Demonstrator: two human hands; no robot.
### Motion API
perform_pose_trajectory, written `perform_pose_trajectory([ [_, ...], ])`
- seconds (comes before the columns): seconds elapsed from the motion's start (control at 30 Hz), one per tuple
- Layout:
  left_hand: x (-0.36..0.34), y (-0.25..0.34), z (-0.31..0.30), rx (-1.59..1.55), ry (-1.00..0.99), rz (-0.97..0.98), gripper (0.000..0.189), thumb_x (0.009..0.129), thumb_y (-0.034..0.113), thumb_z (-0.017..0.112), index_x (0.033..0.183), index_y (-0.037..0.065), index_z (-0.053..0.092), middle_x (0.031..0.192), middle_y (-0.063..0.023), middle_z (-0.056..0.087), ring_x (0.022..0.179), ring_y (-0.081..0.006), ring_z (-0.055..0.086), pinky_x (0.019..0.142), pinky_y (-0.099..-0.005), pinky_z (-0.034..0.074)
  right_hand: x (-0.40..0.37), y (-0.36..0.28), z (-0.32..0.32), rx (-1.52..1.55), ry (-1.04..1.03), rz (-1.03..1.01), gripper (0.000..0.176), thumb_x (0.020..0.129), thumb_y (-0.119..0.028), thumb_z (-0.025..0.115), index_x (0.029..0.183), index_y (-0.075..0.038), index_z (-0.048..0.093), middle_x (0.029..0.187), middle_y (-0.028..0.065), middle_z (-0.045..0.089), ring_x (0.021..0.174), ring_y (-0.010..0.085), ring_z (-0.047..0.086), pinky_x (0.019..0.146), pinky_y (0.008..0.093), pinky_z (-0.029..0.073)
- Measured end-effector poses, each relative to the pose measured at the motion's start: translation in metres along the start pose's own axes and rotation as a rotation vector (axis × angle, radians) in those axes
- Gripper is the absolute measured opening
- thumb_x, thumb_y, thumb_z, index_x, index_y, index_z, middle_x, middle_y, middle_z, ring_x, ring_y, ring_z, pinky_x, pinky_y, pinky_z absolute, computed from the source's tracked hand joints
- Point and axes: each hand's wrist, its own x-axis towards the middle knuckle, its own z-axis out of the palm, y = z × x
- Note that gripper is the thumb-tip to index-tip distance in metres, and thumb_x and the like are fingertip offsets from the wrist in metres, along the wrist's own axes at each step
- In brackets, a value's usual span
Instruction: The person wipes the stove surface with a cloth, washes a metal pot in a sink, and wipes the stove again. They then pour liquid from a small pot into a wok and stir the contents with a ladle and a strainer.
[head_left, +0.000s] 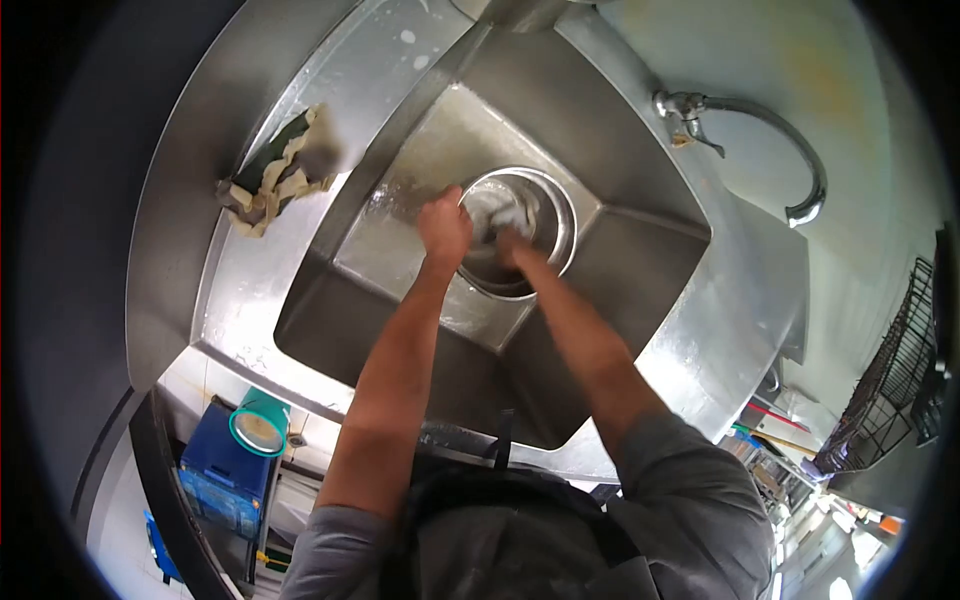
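Observation:
A round stainless steel pot (568,225) sits on the floor of a deep steel sink (640,270). On the pot's left rim, my left hand (445,228) is closed, its fingers wrapped over the edge. My right hand (511,247) reaches down inside the pot and is smeared by motion. Its fingers are bent around something pale and greyish that I cannot make out, against the pot's inner wall. The bottom of the pot looks wet and whitish.
A crumpled heap of grey, green and cream cloths (275,175) lies on the left ledge. A curved tap (775,120) is mounted at the upper right. Below left stand a teal bucket (260,422) and a blue box (222,470). A wire rack (885,370) hangs at right.

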Motion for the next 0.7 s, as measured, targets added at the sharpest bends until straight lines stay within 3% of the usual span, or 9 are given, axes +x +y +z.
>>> perform_pose_trajectory([
  [0.1, 0.0, 0.0, 0.002, 0.004, -0.013, 0.013, 0.005, 0.074, 0.003, 0.061, 0.075, 0.004, 0.056, 0.072, -0.0212, 0.062, 0.074, -0.0427, 0.062, 0.067, -0.0513, 0.048, 0.016, -0.016, 0.05, 0.027, 0.186, -0.224, 0.05, 0.081, -0.014, 0.058, 0.13, -0.005, 0.052, 0.134, 0.0191, 0.053, 0.127, 0.0372, 0.047, 0.104, 0.0527, 0.038],
  [0.2, -0.002, -0.002, 0.004, 0.063, -0.054, 0.01, 0.008, 0.073, 0.004, 0.063, 0.079, 0.005, 0.058, 0.077, -0.0201, 0.065, 0.076, -0.041, 0.064, 0.069, -0.0501, 0.05, 0.021, -0.029, -0.031, -0.088, 0.305, -0.001, 0.048, 0.082, -0.015, 0.057, 0.129, -0.003, 0.054, 0.133, 0.0219, 0.053, 0.125, 0.0374, 0.048, 0.105, 0.0472, 0.038],
  [0.3, -0.007, -0.008, 0.005, 0.048, -0.071, 0.05, 0.01, 0.073, 0.006, 0.064, 0.081, 0.006, 0.059, 0.08, -0.0193, 0.066, 0.077, -0.0402, 0.064, 0.07, -0.0499, 0.051, 0.012, 0.0, -0.043, 0.183, -0.196, 0.235, 0.046, 0.085, -0.018, 0.057, 0.129, -0.004, 0.053, 0.134, 0.0259, 0.05, 0.13, 0.0372, 0.045, 0.11, 0.044, 0.033],
  [0.4, 0.007, 0.006, -0.002, 0.053, -0.048, 0.044, 0.007, 0.073, 0.005, 0.062, 0.079, 0.004, 0.058, 0.077, -0.0209, 0.064, 0.076, -0.0426, 0.063, 0.068, -0.0505, 0.049, -0.007, 0.01, 0.042, 0.057, 0.039, -0.171, 0.042, 0.086, -0.016, 0.054, 0.127, -0.005, 0.054, 0.133, 0.0217, 0.053, 0.127, 0.0345, 0.047, 0.107, 0.0407, 0.038],
  [0.5, -0.004, 0.006, -0.004, 0.053, -0.074, 0.053, 0.007, 0.073, 0.004, 0.062, 0.077, 0.003, 0.057, 0.074, -0.0218, 0.062, 0.075, -0.0444, 0.061, 0.067, -0.051, 0.048, -0.045, -0.081, -0.017, 0.849, 0.286, -0.33, 0.04, 0.087, -0.018, 0.054, 0.125, -0.006, 0.056, 0.129, 0.0159, 0.056, 0.124, 0.0329, 0.05, 0.107, 0.0475, 0.036],
  [0.57, 0.008, -0.001, -0.006, 0.036, -0.057, 0.082, 0.008, 0.073, 0.004, 0.063, 0.079, 0.004, 0.057, 0.075, -0.021, 0.063, 0.075, -0.0433, 0.062, 0.067, -0.0514, 0.049, -0.002, -0.054, -0.019, -0.105, 0.463, -0.245, 0.038, 0.088, -0.022, 0.054, 0.123, -0.006, 0.056, 0.124, 0.015, 0.056, 0.121, 0.0323, 0.052, 0.106, 0.0559, 0.034],
  [0.6, 0.012, -0.004, -0.004, 0.022, -0.055, 0.078, 0.009, 0.072, 0.004, 0.063, 0.08, 0.005, 0.058, 0.076, -0.0202, 0.064, 0.076, -0.0419, 0.063, 0.068, -0.0518, 0.049, 0.031, -0.02, -0.023, -0.085, 0.364, -0.142, 0.038, 0.088, -0.026, 0.055, 0.121, -0.007, 0.056, 0.124, 0.0138, 0.055, 0.121, 0.0324, 0.052, 0.104, 0.0633, 0.031],
  [0.67, 0.009, -0.005, 0.002, -0.007, -0.029, 0.072, 0.009, 0.073, 0.005, 0.064, 0.08, 0.005, 0.058, 0.076, -0.0201, 0.064, 0.076, -0.0418, 0.063, 0.068, -0.0519, 0.049, 0.024, 0.007, -0.054, 0.21, 0.391, 0.279, 0.038, 0.093, -0.031, 0.05, 0.122, -0.007, 0.053, 0.122, 0.0164, 0.061, 0.115, 0.0343, 0.058, 0.103, 0.0486, 0.039],
  [0.7, 0.007, -0.003, 0.007, -0.015, -0.005, 0.077, 0.008, 0.074, 0.006, 0.064, 0.079, 0.005, 0.058, 0.075, -0.0209, 0.063, 0.074, -0.0429, 0.062, 0.066, -0.0517, 0.049, 0.031, 0.038, -0.026, -0.004, 0.349, 0.229, 0.037, 0.093, -0.031, 0.05, 0.119, -0.006, 0.055, 0.119, 0.0184, 0.063, 0.112, 0.0353, 0.06, 0.099, 0.046, 0.043],
])
